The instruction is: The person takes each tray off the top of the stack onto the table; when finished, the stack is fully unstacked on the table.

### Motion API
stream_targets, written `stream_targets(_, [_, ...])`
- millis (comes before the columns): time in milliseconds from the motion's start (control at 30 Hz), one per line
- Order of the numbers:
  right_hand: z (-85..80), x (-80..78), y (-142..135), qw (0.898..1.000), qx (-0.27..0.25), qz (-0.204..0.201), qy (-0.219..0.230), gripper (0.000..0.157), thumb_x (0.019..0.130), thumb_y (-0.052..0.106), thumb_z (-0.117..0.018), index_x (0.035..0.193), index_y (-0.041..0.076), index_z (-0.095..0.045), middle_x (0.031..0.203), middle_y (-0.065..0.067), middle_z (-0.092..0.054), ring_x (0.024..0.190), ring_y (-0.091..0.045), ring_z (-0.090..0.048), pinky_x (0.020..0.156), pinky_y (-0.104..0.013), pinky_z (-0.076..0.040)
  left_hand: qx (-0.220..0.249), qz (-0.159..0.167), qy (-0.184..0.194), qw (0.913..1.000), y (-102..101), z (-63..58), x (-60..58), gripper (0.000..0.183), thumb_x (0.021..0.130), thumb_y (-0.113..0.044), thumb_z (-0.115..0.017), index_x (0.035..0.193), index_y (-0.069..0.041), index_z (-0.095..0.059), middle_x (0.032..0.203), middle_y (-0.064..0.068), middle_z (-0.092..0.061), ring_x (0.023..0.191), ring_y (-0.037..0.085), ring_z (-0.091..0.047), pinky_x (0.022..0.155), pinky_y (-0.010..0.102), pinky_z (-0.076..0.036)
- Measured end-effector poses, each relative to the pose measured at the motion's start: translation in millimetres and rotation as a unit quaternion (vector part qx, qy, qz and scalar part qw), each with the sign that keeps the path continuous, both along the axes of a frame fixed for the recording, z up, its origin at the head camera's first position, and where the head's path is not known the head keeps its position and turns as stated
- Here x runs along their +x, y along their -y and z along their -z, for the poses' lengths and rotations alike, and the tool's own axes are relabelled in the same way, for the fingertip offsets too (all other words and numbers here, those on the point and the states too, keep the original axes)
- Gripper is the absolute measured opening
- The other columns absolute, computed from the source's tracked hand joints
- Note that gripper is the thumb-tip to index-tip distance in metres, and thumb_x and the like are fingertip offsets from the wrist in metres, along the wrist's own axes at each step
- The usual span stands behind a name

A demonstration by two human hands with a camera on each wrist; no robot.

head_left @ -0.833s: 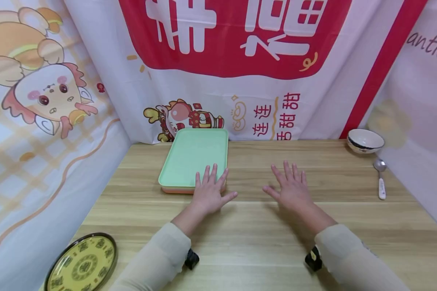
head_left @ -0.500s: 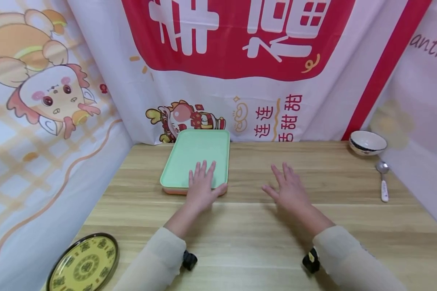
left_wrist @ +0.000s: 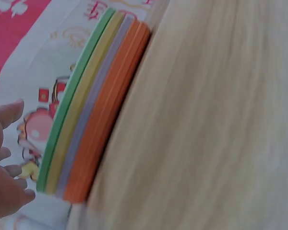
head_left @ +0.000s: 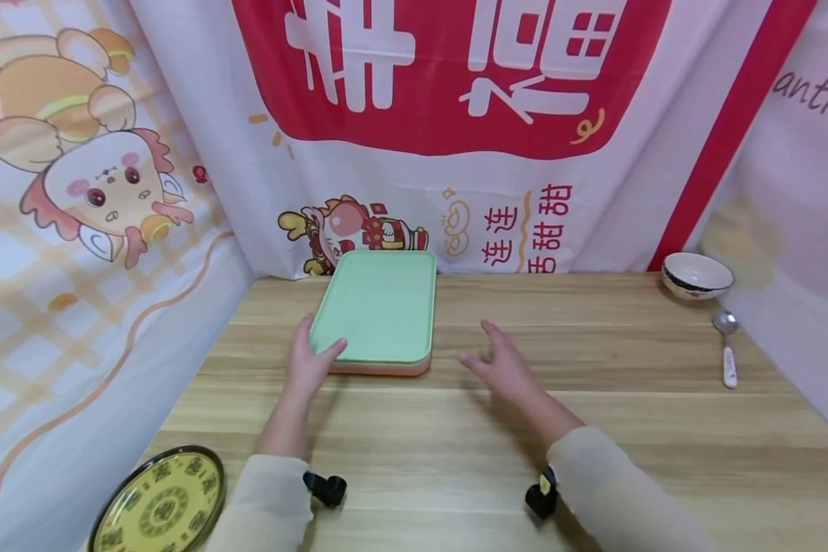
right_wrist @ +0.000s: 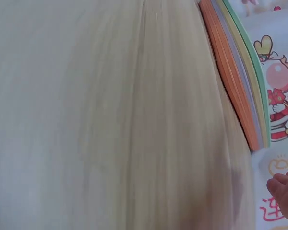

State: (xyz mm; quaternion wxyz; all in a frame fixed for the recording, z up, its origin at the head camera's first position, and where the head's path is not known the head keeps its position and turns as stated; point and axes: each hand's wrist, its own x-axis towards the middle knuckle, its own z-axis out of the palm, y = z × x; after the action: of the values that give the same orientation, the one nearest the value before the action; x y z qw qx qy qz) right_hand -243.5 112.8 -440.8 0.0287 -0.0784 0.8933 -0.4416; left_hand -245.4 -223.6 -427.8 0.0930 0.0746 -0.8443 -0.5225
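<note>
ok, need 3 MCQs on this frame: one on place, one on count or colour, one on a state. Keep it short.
1. Where does the spoon lie on the table?
A. in the bowl
B. near the right edge, in front of the bowl
C. on the yellow plate

2. How many trays are in the tray stack?
A. two
B. four
C. six

3. What is the left hand doing?
A. lying flat on the bare table
B. holding the spoon
C. holding the near left corner of the green tray, thumb on top

Answers:
1 B: the head view shows the spoon on the wood, apart from the bowl.
2 B: the left wrist view shows green, yellow, lilac and orange edges.
3 C: in the head view the thumb lies over the rim; the right hand hovers open, apart from the stack.
</note>
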Motion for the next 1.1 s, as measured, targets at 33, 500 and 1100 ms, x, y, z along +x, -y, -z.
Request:
stream_targets(33, [1.9, -0.9, 4, 1.000, -0.007, 0.001, 0.006, 0.086, 0.093, 0.040, -0.066, 0.157, 0.008, -0.018, 0.161, -0.021, -0.021, 0.149, -0.040, -0.022, 0.123, -0.054, -0.020, 0.009, -0.002, 0.014, 0.9999, 5, 3.5, 0.4, 0.090, 0.090, -0.027, -0.072, 0.157, -0.006, -0.015, 0.164, 0.019, -0.015, 0.151, 0.037, -0.013, 0.127, 0.050, -0.012])
stream_targets(500, [22.2, -15.1, 66, 0.997, -0.064, -0.032, 0.029, 0.086, 0.090, 0.039, -0.070, 0.156, 0.010, -0.024, 0.151, -0.022, -0.041, 0.140, -0.035, -0.041, 0.119, -0.050, -0.034, 0.097, 0.048, 0.050, 0.9929, 35, 30.4, -2.5, 0.083, 0.092, -0.010, -0.068, 0.155, 0.003, -0.016, 0.158, 0.025, -0.027, 0.147, 0.035, -0.028, 0.124, 0.043, -0.026])
stream_targets(1100, [24.5, -21.6, 79, 0.991, -0.117, -0.046, 0.042, 0.085, 0.090, 0.030, -0.072, 0.157, 0.014, -0.022, 0.157, -0.012, -0.036, 0.141, -0.030, -0.041, 0.119, -0.043, -0.035, 0.088, 0.042, 0.058, 0.9936, 38, 16.9, -5.6, 0.079, 0.091, -0.013, -0.070, 0.154, -0.002, -0.024, 0.159, 0.022, -0.027, 0.148, 0.034, -0.026, 0.124, 0.042, -0.026])
